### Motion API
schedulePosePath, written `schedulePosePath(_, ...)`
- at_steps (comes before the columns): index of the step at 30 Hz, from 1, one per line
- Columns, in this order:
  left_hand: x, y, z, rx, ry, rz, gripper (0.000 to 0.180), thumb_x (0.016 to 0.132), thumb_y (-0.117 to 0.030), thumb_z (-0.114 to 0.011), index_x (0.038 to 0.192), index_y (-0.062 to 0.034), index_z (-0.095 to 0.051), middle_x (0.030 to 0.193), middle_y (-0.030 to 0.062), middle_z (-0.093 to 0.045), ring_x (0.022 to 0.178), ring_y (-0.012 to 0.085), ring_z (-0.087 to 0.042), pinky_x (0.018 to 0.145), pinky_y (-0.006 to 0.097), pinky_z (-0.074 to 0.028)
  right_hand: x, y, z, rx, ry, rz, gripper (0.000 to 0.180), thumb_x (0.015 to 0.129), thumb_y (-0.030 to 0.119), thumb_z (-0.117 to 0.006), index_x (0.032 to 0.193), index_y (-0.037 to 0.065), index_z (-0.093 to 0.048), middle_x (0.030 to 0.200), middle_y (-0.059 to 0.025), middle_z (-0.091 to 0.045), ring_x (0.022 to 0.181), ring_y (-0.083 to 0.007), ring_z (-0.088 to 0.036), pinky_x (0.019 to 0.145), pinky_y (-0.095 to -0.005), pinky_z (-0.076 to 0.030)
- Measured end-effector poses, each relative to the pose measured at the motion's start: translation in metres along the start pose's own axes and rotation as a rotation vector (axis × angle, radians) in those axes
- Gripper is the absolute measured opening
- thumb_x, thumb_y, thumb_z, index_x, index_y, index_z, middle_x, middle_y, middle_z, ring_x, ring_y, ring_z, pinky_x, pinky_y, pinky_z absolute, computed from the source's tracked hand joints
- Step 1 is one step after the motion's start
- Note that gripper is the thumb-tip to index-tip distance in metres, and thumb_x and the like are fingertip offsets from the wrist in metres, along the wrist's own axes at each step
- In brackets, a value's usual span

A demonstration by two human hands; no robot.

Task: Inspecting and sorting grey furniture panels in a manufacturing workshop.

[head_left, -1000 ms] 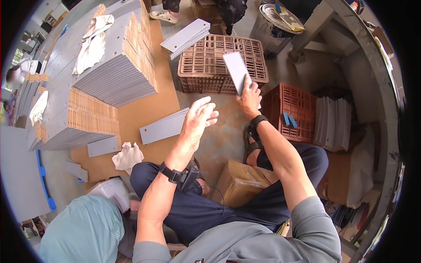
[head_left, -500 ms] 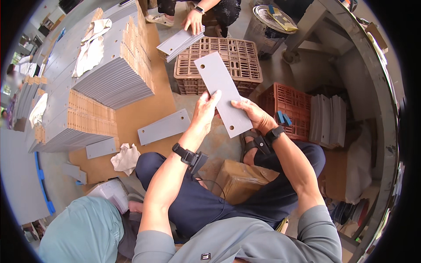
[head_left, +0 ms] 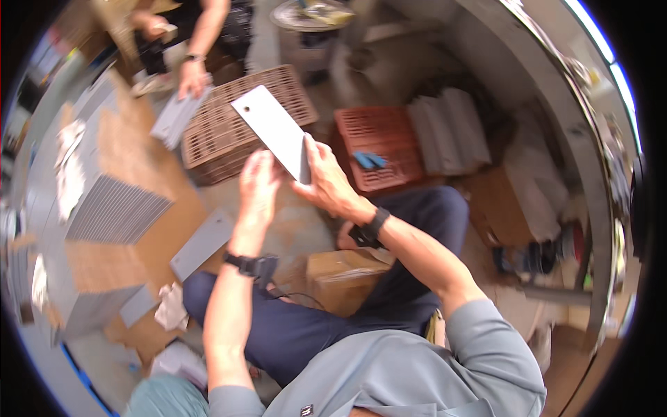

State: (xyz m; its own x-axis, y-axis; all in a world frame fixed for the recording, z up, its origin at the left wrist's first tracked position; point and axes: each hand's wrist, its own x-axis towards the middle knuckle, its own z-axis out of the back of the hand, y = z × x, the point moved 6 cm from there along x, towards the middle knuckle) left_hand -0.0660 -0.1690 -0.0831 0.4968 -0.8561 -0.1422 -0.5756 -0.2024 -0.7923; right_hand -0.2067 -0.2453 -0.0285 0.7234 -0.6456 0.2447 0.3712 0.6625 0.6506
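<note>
A light grey rectangular panel [head_left: 272, 128] with a hole near its far end is tilted in front of me. My right hand [head_left: 329, 182] grips its near right end, thumb beneath and fingers along the edge. Beside the panel's lower left edge is my left hand [head_left: 257, 186], its fingers smeared by motion; whether it touches the panel I cannot tell. Beyond the panel stands an upturned brown plastic crate [head_left: 233, 115].
Another person's hand [head_left: 193, 78] rests on a grey panel [head_left: 179, 115] by the crate. Stacked panels [head_left: 114, 208] stand left on cardboard, near a loose panel [head_left: 201, 244]. Right are a red-brown crate [head_left: 382, 132] with blue pieces [head_left: 369, 160] and a cardboard box [head_left: 340, 281].
The view has swung right, so things sit further left. The panel has tilted, its face now bright; my left hand has come off its face, while my right has shifted to its near end.
</note>
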Motion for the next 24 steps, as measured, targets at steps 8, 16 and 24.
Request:
schedulePosePath(8,-0.018,-0.002,0.024,0.359,-0.073,0.208,0.055,0.101,-0.037,-0.061,0.143,-0.0051,-0.048,0.136,0.0189,-0.056,0.116,0.0279,-0.062,0.1,0.04,-0.051,-0.006,-0.151,0.203,-0.223,0.042,-0.51,0.084,0.075,0.036,-0.074,0.143,-0.005,-0.044,0.123,-0.0345,-0.057,0.113,-0.0431,-0.06,0.097,-0.0439,-0.052)
schedulePosePath(16,-0.03,0.01,0.036,0.455,-0.076,0.263,0.056,0.1,-0.035,-0.062,0.145,-0.0053,-0.046,0.134,0.0173,-0.056,0.116,0.0271,-0.061,0.099,0.039,-0.051,-0.069,-0.253,0.279,-0.457,-0.145,-0.658,0.092,0.078,0.038,-0.073,0.149,-0.006,-0.035,0.14,-0.0367,-0.044,0.131,-0.0502,-0.044,0.112,-0.0466,-0.039)
schedulePosePath(24,-0.054,-0.016,0.218,1.986,-0.117,0.198,0.087,0.076,-0.031,-0.082,0.146,0.0012,-0.042,0.143,0.0249,-0.051,0.133,0.0378,-0.05,0.11,0.047,-0.043,-0.008,-0.144,0.209,-0.314,0.232,-0.177,0.061,0.092,0.035,-0.069,0.138,-0.003,-0.054,0.134,-0.0236,-0.059,0.127,-0.0362,-0.056,0.109,-0.0423,-0.043)
